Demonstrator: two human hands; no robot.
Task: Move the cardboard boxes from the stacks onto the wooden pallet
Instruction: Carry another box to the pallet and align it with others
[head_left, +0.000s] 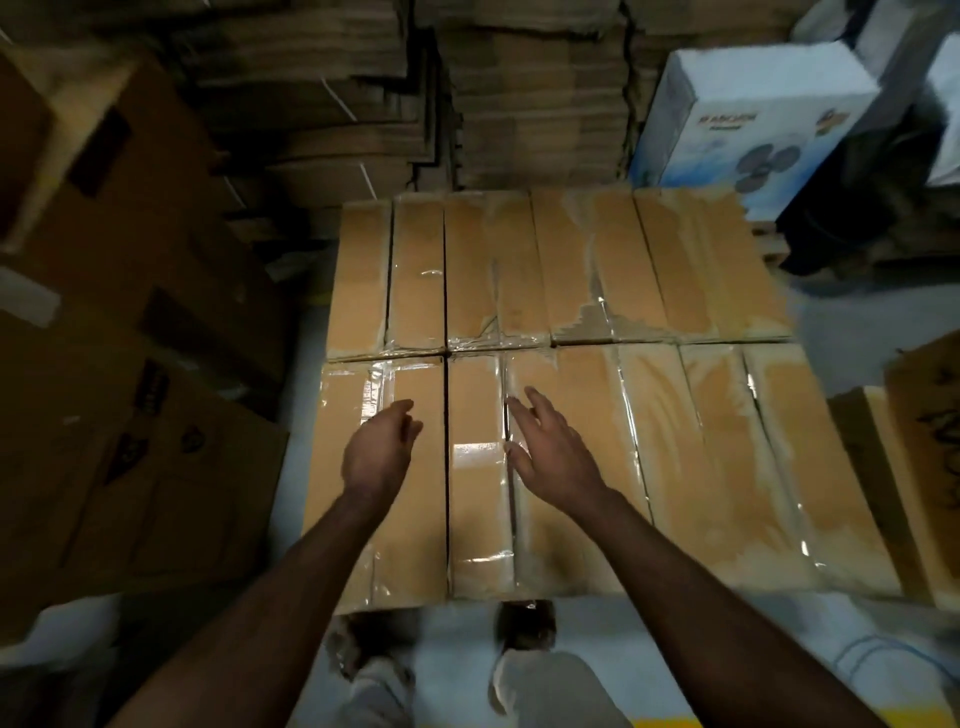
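- Nearest the camera: two shod feet (524, 623) on a pale floor (649, 639), legs in light trousers (550, 686), toes right up against the near edge of the box layer.
- Two bare forearms extended forward over the cardboard boxes (571, 395).
- Left hand (376, 452): over the near-left box, fingers loosely curled and close together, gripping nothing; contact with the box surface cannot be told.
- Right hand (550, 452): over the taped seam right of centre, fingers straight and slightly spread, palm down, holding nothing; touching or just above cannot be told.
- Boxes: long, narrow, tan, sealed with clear glossy tape; laid side by side in two rows, a far row and a near row, forming one flat layer. Exact count uncertain, as tape lines and box edges look alike; roughly five or six per row. No print legible on their tops.
- Wooden pallet beneath: hidden by the layer; not confirmed.
- Left side: large brown cartons (130, 364), tilted, with dark labels; text unreadable.
- Behind: two tall stacks of flattened cardboard (530, 88), contents not applicable.
- Upper right: one white-and-blue retail box (748, 114) picturing a fan; brand line present, too blurred to read.
- Right edge: further brown cartons (924, 467) with dark handwritten marks, illegible.
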